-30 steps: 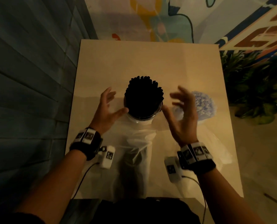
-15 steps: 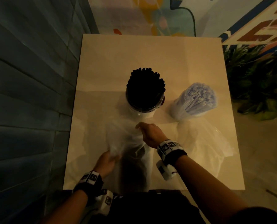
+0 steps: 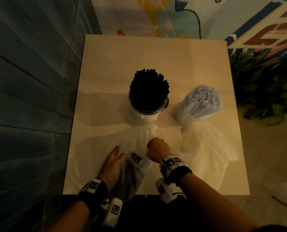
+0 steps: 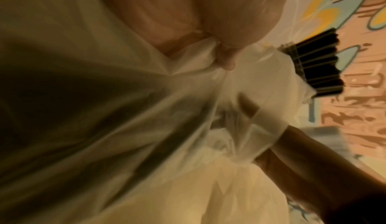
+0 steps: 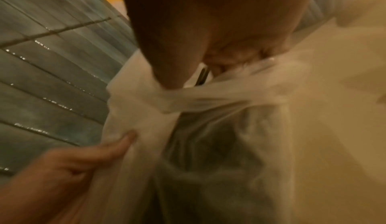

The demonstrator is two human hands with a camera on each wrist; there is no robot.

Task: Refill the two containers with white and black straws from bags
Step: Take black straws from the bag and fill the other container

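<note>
The right hand [image 5: 219, 34] fills the top of the view, its curled fingers bunching the gathered neck of a thin clear plastic bag [image 5: 208, 128] — dark contents show blurrily through the film below. The left hand [image 5: 69, 164] grips the bag's left edge, before a grey slatted wall [image 5: 52, 79].

No word, brand or number can be read anywhere. The painted wall [image 3: 264, 29] behind the table carries large brown shapes edged in blue — possibly big letters, but cropped and blurred past reading. The wristbands [image 3: 172, 162] bear small square black-and-white marker patterns — coded symbols, not text. A dark patch shows through the plastic bag [image 3: 136, 158] by the hands, too smeared to tell if it is print.
</note>
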